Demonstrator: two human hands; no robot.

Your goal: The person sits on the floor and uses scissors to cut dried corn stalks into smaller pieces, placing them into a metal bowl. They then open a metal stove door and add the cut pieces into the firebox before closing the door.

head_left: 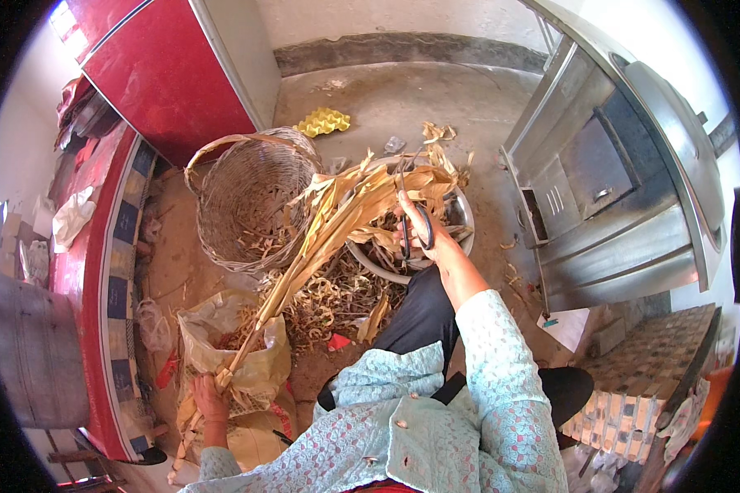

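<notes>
**A:** How many hands are in the picture, and what does each one do?

**B:** Two hands, both of the same person. The left hand (pixel 210 400) is clenched around the thin lower end of one long dry stalk (pixel 304 263). The right hand (pixel 423 232) is grasping one pair of scissors (pixel 413 230) with dark handles; the fingers go through the loops.

**A:** Where is the stalk exactly?

**B:** It runs slanted from the left hand, low on the left, up to the right, and its leafy top (pixel 386 185) spreads over one metal bowl (pixel 460 215). The scissors are at this leafy top, above the bowl. I cannot tell if the blades are apart or together, the leaves hide them.

**A:** What containers do you count?

**B:** Three. One woven basket (pixel 251 197) stands on the floor, just beside the bowl on its left. Then the metal bowl itself, with dry cut pieces inside. And one pale plastic sack (pixel 247 366), near the left hand, with dry material in it.

**A:** And between them?

**B:** One loose heap of dry curled scraps (pixel 329 300) lies on the floor, below the bowl and next to the sack.

**A:** Anything else around?

**B:** One yellow egg tray (pixel 322 122) lies on the concrete floor behind the basket. One red cabinet (pixel 164 70) stands at the upper left, and one steel oven-like unit (pixel 608 181) at the right. The person wears a light blue patterned sleeve (pixel 501 361).
</notes>
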